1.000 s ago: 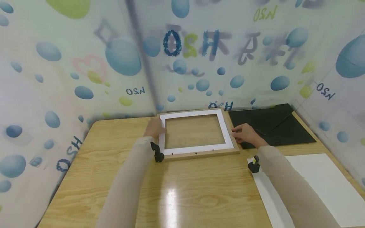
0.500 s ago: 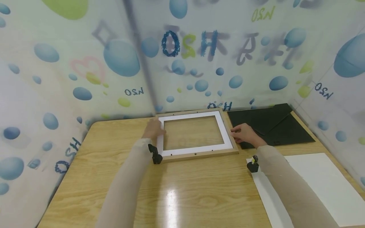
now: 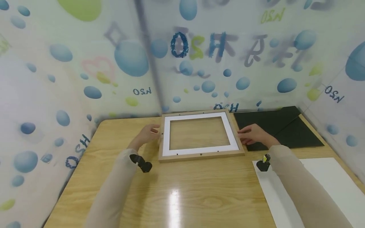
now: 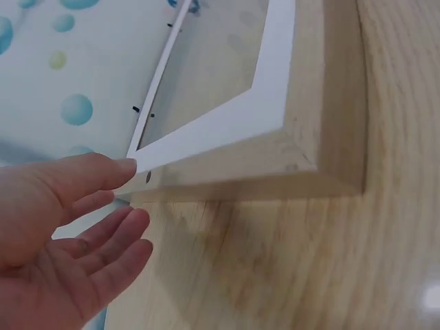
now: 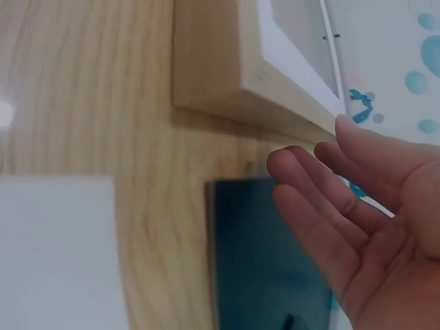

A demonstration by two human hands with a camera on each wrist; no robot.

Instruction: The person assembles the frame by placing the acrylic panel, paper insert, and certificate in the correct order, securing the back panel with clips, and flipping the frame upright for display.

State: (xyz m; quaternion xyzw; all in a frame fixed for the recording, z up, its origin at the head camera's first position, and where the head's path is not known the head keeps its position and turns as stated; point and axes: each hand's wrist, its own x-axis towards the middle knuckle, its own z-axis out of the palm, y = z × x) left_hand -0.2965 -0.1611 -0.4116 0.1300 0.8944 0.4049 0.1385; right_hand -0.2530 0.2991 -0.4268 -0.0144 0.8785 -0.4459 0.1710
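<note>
A pale wooden picture frame (image 3: 201, 156) lies at the back of the table, small dark tabs along its inner edge. Inside it sits a white mat (image 3: 166, 139) with a rectangular window; table grain shows through. My left hand (image 3: 146, 134) is just off the frame's left side. In the left wrist view, the thumb (image 4: 110, 168) points at the frame's top edge, the other fingers loosely bent below. My right hand (image 3: 255, 134) is at the frame's right side. In the right wrist view, its thumb tip (image 5: 342, 127) meets the frame's edge, the fingers spread loosely beneath.
A black backing board (image 3: 265, 122) with a folding stand lies right of the frame, partly behind my right hand. A white sheet (image 3: 328, 177) lies at the front right, under my right forearm. A patterned curtain (image 3: 199, 72) hangs behind the table (image 3: 211, 190).
My left hand has come off the frame's left side and shifted left, uncovering that bar. My right hand stays at the right edge. The head view has turned slightly left.
</note>
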